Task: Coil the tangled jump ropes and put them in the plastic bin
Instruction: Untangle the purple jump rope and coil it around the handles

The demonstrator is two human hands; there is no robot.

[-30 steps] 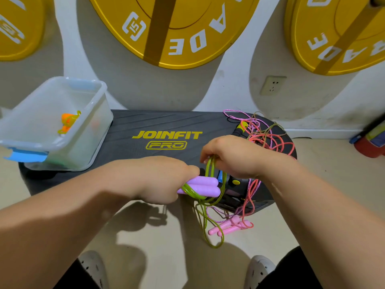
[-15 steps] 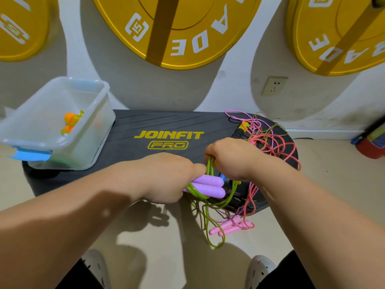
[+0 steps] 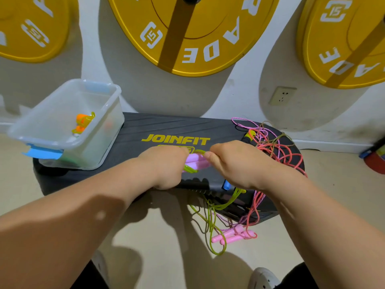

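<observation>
My left hand point(image 3: 164, 166) grips two purple rope handles point(image 3: 195, 162) over the black step board point(image 3: 166, 126). My right hand point(image 3: 233, 165) pinches the green cord point(image 3: 212, 232) right beside those handles; the cord's loose loops hang past the board's front edge toward the floor. A tangle of red and pink ropes point(image 3: 275, 149) lies on the board's right end, with pink handles point(image 3: 233, 236) dangling low in front. The clear plastic bin point(image 3: 104, 130) stands on the board's left end and holds an orange-handled rope point(image 3: 82, 123).
Yellow weight plates point(image 3: 193, 34) hang on the white wall behind the board. A wall socket point(image 3: 282, 95) sits at the right. A red object point(image 3: 375, 161) lies on the floor at the far right. My shoes point(image 3: 263, 278) show at the bottom edge.
Both hands have lifted the purple handles up and back over the board. My right hand has closed in beside the handles, pulling the green cord up so less of it hangs.
</observation>
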